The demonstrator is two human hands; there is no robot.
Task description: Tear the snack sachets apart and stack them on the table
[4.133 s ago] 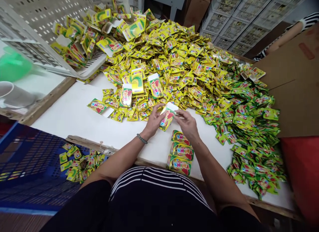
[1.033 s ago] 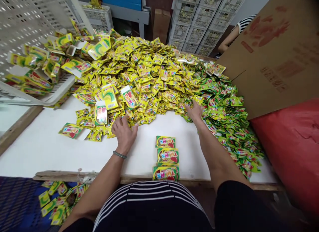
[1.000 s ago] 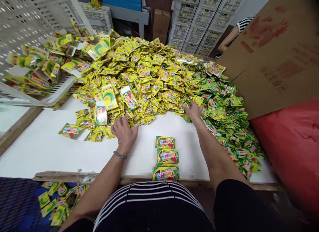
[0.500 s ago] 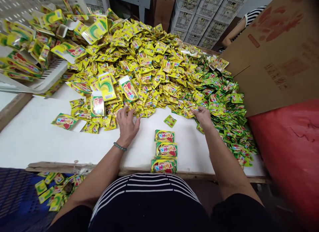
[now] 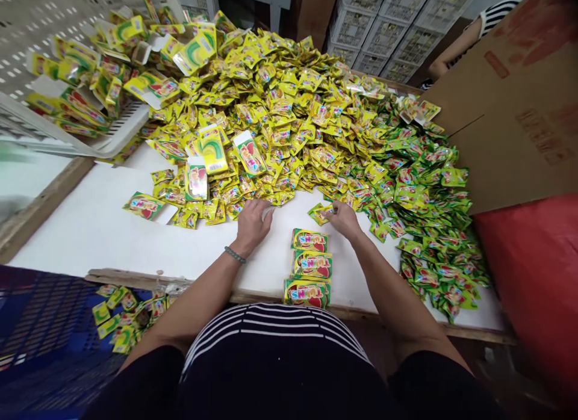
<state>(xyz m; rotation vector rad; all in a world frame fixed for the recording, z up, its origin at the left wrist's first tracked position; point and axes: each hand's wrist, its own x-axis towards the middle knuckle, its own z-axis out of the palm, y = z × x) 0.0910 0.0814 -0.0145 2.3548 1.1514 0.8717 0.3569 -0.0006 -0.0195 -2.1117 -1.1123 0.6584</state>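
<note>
My right hand pinches a small yellow candy packet just above the white tabletop. My left hand is at the near edge of a large heap of yellow candy packets, fingers bent and thumb apart, with nothing visibly held. Between my forearms three filled-looking green and yellow candy boxes lie in a column towards the table's front edge. Several open boxes, among them an upright-lettered one and a flat one, rest on or beside the heap. Green packets cover its right side.
A white perforated crate full of open boxes stands at left. A large cardboard box and a red surface border the right. Below left is a blue crate with packets. Stacked crates and another person's arm are behind.
My right hand has moved left from the heap, bringing a yellow packet over the white table. My left hand's fingers have drawn closer together. The view has shifted slightly left.
</note>
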